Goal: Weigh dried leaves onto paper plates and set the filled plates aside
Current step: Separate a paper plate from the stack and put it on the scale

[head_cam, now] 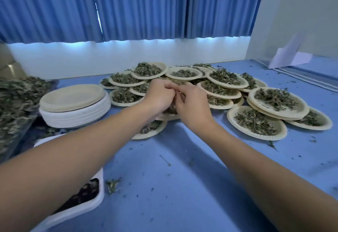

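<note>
Several paper plates filled with dried green leaves (263,122) lie overlapping in a pile at the middle and right of the blue table (182,186). My left hand (161,96) and my right hand (192,107) meet over the pile's near middle. Their fingers curl together above one filled plate (169,115), which shows only as a rim and some leaves under the hands. The grip itself is hidden. A stack of empty plates (73,103) stands to the left. A big heap of dried leaves (16,100) fills a tray at the far left.
A white scale or tray with a dark top (87,200) lies under my left forearm at the near left. Loose leaf bits (112,184) dot the table. Folded white paper (290,58) leans at the back right, blue curtains and a white wall behind.
</note>
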Demonstrator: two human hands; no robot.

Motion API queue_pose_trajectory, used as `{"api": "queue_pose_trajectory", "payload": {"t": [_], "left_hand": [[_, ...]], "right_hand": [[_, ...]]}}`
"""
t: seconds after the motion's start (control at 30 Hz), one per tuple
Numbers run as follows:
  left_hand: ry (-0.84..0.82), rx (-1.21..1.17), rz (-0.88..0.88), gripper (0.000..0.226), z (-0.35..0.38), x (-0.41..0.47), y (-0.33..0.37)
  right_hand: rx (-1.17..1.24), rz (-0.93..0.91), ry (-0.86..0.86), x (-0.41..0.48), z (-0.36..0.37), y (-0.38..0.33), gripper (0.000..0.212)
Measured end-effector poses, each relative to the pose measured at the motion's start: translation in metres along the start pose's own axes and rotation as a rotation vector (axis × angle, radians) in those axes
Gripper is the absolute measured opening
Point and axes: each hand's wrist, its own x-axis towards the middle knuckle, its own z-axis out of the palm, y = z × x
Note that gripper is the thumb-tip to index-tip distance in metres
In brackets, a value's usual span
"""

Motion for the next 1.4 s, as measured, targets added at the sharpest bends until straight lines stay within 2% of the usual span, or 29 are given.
{"api": "queue_pose_trajectory", "payload": {"t": [0.1, 0.2, 0.27, 0.33, 0.5, 0.57, 0.67, 0.87, 1.1, 1.4], "left_hand": [[0.075, 0.193, 0.085, 0.033, -0.062, -0.015, -0.011], [0.123, 0.423, 0.181, 0.034, -0.122, -0.032, -0.023], [0.153, 0.59, 0.192, 0.033, -0.16, -0.041, -0.032], [0.17, 0.738, 0.191, 0.035, -0.192, -0.047, -0.043], [0.064, 0.989, 0.155, 0.024, -0.243, -0.06, -0.063], [0.016, 1.089, 0.147, 0.033, -0.254, -0.065, -0.066], [-0.018, 1.1, 0.192, 0.036, -0.268, -0.065, -0.069], [-0.096, 0.961, 0.274, 0.022, -0.284, -0.059, -0.073], [-0.163, 0.928, 0.308, 0.019, -0.295, -0.053, -0.072], [-0.252, 0.955, 0.332, 0.025, -0.302, -0.054, -0.061]], "right_hand": [[0.04, -0.009, -0.04, 0.006, 0.035, -0.034, 0.035], [0.092, -0.009, -0.098, 0.011, 0.064, -0.064, 0.027], [0.093, -0.014, -0.135, 0.016, 0.081, -0.083, 0.038], [0.067, -0.054, -0.191, 0.019, 0.098, -0.1, 0.038], [-0.085, -0.268, -0.402, 0.037, 0.13, -0.128, 0.027], [-0.162, -0.351, -0.473, 0.046, 0.135, -0.138, 0.029], [-0.252, -0.495, -0.553, 0.055, 0.137, -0.149, 0.034], [-0.326, -0.721, -0.611, 0.072, 0.134, -0.152, 0.03], [-0.333, -0.802, -0.581, 0.076, 0.136, -0.145, 0.034], [-0.302, -0.847, -0.572, 0.079, 0.135, -0.138, 0.027]]}}
